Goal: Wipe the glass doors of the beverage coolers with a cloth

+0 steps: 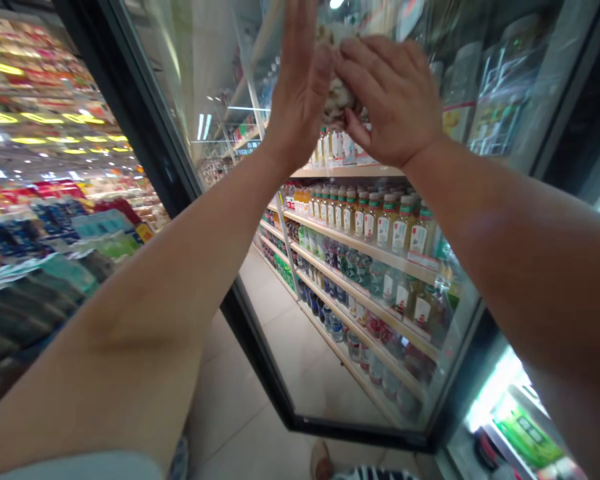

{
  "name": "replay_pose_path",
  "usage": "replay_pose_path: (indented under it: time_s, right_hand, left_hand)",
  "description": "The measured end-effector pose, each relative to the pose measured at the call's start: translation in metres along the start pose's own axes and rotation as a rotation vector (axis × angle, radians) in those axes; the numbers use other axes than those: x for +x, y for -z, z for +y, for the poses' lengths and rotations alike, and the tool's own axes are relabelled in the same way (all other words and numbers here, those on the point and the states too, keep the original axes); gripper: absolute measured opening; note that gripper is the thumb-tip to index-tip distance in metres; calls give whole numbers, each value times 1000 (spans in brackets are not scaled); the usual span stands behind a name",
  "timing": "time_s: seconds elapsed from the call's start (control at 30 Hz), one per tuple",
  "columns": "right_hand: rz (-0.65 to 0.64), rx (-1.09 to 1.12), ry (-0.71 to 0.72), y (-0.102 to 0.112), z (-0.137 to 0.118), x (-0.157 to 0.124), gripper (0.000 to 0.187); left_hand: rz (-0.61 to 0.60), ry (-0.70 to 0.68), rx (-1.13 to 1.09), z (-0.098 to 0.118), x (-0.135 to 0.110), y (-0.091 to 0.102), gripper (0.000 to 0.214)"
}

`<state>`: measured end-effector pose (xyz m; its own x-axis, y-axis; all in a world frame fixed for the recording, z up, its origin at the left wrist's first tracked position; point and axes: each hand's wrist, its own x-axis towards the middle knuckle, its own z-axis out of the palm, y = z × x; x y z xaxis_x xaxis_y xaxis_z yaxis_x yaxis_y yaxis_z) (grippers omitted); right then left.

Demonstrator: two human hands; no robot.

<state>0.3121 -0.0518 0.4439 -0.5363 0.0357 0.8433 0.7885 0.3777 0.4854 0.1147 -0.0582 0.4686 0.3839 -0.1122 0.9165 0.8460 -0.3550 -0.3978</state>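
Item point(337, 100) blurred, half hidden between left hand point(300, 90), right hand point(395, 100)

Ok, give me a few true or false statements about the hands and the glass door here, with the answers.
1. The left hand and right hand are both raised at the glass door. True.
2. The left hand is clenched in a fist. False: it is flat, fingers straight up.
3. The right hand is closed on a pale crumpled wad. True.
4. The shelves seen in the glass hold only boxes. False: they hold rows of bottles.
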Motion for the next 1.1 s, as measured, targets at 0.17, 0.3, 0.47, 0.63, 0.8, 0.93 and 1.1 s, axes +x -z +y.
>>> replay_pose_path:
  time_s: [0.17, 0.3, 0.47, 0.63, 0.8, 0.93, 1.1]
  right_hand:
    - [131, 130, -311, 4, 11, 5, 82]
    - [252, 236, -534, 1, 26, 4, 76]
    - [15, 15, 22, 0, 14, 5, 64]
    - [85, 29, -142, 1, 10, 1, 58]
    - [179, 75, -372, -1, 12, -2, 73]
    - [-32, 56, 95, -3, 11, 3, 63]
    - [144, 31, -466, -3, 21, 1, 73]
  left_hand:
    - [183, 47, 548, -87, -22, 5, 57]
    - [85, 58, 733, -114, -44, -4, 52]
    - [119, 65, 748, -117, -45, -16, 53]
    - [173, 62, 710, -123, -45, -23, 53]
    - [161, 88, 681, -119, -49, -25, 51]
    - [180, 76, 574, -118, -50, -25, 50]
    - [155, 68, 519, -116, -50, -21, 50]
